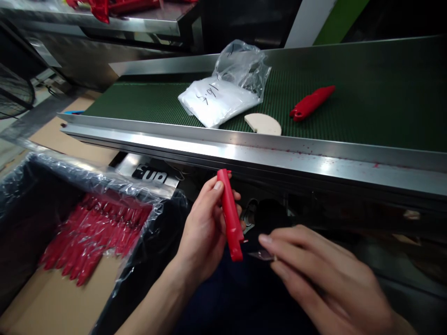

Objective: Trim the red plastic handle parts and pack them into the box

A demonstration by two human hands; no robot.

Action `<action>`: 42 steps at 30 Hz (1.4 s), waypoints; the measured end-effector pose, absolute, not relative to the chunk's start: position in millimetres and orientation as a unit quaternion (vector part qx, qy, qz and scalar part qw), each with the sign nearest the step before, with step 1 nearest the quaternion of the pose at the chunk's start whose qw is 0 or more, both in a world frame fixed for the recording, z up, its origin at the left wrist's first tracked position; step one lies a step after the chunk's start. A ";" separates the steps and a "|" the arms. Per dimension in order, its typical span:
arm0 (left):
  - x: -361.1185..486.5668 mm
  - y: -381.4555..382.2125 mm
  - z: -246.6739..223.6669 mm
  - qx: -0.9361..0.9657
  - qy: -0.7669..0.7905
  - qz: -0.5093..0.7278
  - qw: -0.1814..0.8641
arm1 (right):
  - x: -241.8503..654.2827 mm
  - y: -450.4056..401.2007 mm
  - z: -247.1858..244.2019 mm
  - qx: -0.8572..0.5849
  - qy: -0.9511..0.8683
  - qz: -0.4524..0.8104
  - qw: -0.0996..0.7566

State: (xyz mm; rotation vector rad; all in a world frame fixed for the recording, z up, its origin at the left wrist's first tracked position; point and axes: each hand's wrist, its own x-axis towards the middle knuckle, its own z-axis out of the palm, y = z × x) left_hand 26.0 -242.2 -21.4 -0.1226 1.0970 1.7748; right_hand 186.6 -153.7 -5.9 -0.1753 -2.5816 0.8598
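Observation:
My left hand [206, 223] is closed around a long red plastic part [231, 214], its thumb lying along the upper end. A notch and a small thin tab show near the part's lower end. Just to the right, my right hand [321, 274] pinches a small knife; its pointed metal blade [261, 255] aims at that lower end, with a slight gap between them. Most of the knife's handle is hidden by the fingers. Both hands are in front of the conveyor's near edge.
Across the front runs a green conveyor belt [377, 107] with a metal rail [223, 148]. On it lie a white plastic bag [220, 97], a pale half-round piece [263, 123] and another red part [312, 103]. At lower left, a plastic-lined box [70, 307] holds several red parts [94, 232].

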 end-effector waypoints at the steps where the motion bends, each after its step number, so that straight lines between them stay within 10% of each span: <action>1: 28.0 -242.1 -21.3 -0.052 0.461 0.735 0.495 | 186.2 -156.7 -7.7 -0.097 -0.924 0.312 0.200; 42: 33.8 -260.4 -25.9 0.019 0.340 0.773 0.535 | 184.6 -173.6 -36.4 -0.298 -0.618 0.722 0.081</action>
